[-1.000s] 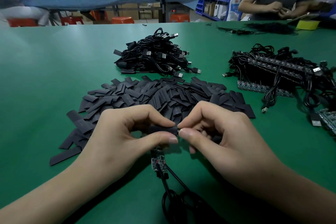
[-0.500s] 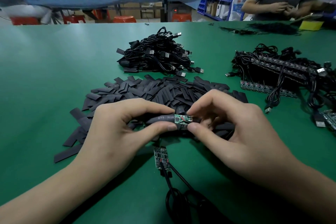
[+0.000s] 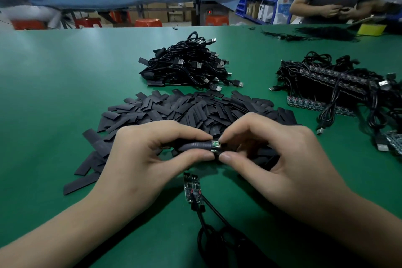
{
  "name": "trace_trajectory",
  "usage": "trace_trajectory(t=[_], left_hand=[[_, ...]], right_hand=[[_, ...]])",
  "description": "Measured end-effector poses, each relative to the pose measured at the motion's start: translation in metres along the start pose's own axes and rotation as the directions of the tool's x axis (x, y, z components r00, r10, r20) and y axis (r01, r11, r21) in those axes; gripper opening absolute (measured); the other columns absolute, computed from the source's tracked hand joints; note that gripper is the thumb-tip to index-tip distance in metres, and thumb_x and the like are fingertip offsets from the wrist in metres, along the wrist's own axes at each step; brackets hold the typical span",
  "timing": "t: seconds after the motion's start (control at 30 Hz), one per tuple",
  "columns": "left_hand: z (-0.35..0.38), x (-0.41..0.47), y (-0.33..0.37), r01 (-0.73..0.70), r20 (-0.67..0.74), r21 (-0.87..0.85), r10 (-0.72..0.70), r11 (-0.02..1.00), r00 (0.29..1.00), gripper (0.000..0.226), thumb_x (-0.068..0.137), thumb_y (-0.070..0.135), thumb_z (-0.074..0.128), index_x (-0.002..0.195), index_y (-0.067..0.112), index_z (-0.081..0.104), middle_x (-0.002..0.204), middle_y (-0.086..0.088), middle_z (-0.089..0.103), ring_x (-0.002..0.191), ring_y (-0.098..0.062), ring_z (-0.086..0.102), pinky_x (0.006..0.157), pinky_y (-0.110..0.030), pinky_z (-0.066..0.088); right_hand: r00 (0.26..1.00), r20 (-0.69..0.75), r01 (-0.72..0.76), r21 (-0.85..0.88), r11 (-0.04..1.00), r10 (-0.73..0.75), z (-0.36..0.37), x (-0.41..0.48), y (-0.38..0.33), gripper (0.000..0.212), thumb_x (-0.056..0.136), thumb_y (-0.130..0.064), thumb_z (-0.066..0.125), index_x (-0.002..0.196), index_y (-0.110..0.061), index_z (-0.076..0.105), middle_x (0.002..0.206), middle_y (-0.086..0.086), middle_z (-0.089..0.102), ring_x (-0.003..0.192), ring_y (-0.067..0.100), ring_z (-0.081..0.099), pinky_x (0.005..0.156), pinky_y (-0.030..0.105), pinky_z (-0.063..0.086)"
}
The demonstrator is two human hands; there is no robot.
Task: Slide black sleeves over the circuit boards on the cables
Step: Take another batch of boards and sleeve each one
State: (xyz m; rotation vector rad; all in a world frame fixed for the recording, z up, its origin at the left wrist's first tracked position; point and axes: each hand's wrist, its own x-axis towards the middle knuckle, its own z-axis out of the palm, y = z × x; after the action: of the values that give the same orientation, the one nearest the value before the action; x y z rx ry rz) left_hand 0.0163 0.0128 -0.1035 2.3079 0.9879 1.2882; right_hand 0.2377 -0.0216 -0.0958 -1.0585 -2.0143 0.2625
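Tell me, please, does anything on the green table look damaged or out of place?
Nothing looks damaged or spilled. Only a few loose sleeves lie apart from the sleeve pile at its left edge. The circuit board between the left hand and right hand sticks out of its sleeve, a step unfinished.

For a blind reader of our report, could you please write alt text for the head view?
The left hand pinches a black sleeve and the right hand a circuit board partly inside it, above a sleeve pile on a green table.
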Motion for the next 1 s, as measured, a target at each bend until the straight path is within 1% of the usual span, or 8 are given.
trace_trajectory(t=[0.1,0.2,0.33,0.5,0.73,0.83,0.93,1.0], left_hand=[[0.0000,0.0000,0.0000,0.039,-0.015,-0.052,-0.040,0.998,0.999,0.023,0.076,0.039,0.080,0.097,0.029,0.080,0.090,0.021,0.077,0.086,-0.001,0.073,0.080,-0.018,0.055],[-0.0005,0.0000,0.0011,0.025,-0.004,-0.031,-0.025,0.999,1.000,0.023,0.078,0.040,0.079,0.098,0.029,0.080,0.090,0.021,0.076,0.087,-0.001,0.073,0.080,-0.018,0.055],[-0.0014,-0.0003,0.0021,-0.008,0.007,0.015,0.008,1.000,1.000,0.023,0.079,0.040,0.078,0.098,0.027,0.080,0.091,0.020,0.076,0.087,0.001,0.072,0.080,-0.015,0.053],[-0.0010,0.0000,0.0021,0.000,-0.002,-0.027,0.000,1.000,1.000,0.022,0.078,0.039,0.079,0.098,0.028,0.079,0.090,0.020,0.076,0.086,0.000,0.073,0.078,-0.016,0.054],[0.0015,-0.0002,0.0031,-0.059,0.047,0.045,0.057,0.997,0.997,0.022,0.079,0.035,0.080,0.097,0.024,0.081,0.092,0.020,0.075,0.086,0.002,0.072,0.080,-0.014,0.052],[0.0013,0.0000,0.0022,-0.045,0.021,0.016,0.044,0.999,0.999,0.021,0.079,0.036,0.080,0.098,0.027,0.080,0.092,0.020,0.076,0.086,0.000,0.072,0.080,-0.014,0.053],[0.0007,0.0002,0.0012,-0.034,-0.022,-0.024,0.034,0.999,0.999,0.021,0.080,0.037,0.079,0.099,0.028,0.078,0.092,0.020,0.076,0.087,-0.001,0.073,0.081,-0.017,0.054],[0.0009,0.0003,0.0014,-0.042,-0.037,-0.020,0.041,0.999,0.998,0.021,0.081,0.038,0.080,0.099,0.028,0.078,0.093,0.020,0.076,0.088,-0.001,0.073,0.081,-0.017,0.053]], right_hand=[[1.000,-0.026,0.015,-0.026,1.000,-0.016,-0.0010,-0.0002,0.0002,0.005,0.089,-0.024,0.074,0.091,-0.026,0.070,0.078,-0.017,0.068,0.074,0.004,0.067,0.063,0.026,0.051],[0.998,-0.053,0.043,-0.054,0.998,-0.046,-0.0013,-0.0005,-0.0006,0.002,0.090,-0.021,0.074,0.090,-0.022,0.073,0.079,-0.015,0.069,0.073,0.005,0.067,0.063,0.024,0.050],[0.996,-0.062,0.064,-0.080,0.995,-0.069,-0.0006,-0.0010,-0.0012,0.002,0.090,-0.018,0.074,0.090,-0.020,0.074,0.080,-0.011,0.070,0.072,0.009,0.067,0.063,0.027,0.050],[0.995,-0.066,0.072,-0.094,0.993,-0.078,-0.0006,-0.0001,-0.0013,0.004,0.090,-0.015,0.073,0.090,-0.019,0.073,0.079,-0.010,0.069,0.072,0.010,0.066,0.062,0.028,0.050],[0.997,-0.049,0.047,-0.096,0.994,-0.052,0.0029,-0.0028,-0.0054,0.003,0.089,-0.018,0.074,0.090,-0.021,0.074,0.077,-0.013,0.067,0.071,0.007,0.064,0.061,0.023,0.049],[0.998,-0.068,0.003,-0.026,1.000,-0.005,0.0044,-0.0026,-0.0069,0.003,0.089,-0.020,0.075,0.089,-0.022,0.072,0.073,-0.011,0.067,0.069,0.009,0.066,0.060,0.025,0.051],[0.990,-0.086,-0.097,0.122,0.988,0.108,0.0039,-0.0025,-0.0069,0.008,0.088,-0.020,0.077,0.089,-0.024,0.070,0.076,-0.010,0.070,0.074,0.012,0.070,0.066,0.021,0.053],[0.985,-0.059,-0.151,0.162,0.975,0.162,0.0036,-0.0023,-0.0061,0.009,0.090,-0.019,0.075,0.087,-0.026,0.071,0.077,-0.009,0.072,0.075,0.011,0.071,0.066,0.020,0.054]])
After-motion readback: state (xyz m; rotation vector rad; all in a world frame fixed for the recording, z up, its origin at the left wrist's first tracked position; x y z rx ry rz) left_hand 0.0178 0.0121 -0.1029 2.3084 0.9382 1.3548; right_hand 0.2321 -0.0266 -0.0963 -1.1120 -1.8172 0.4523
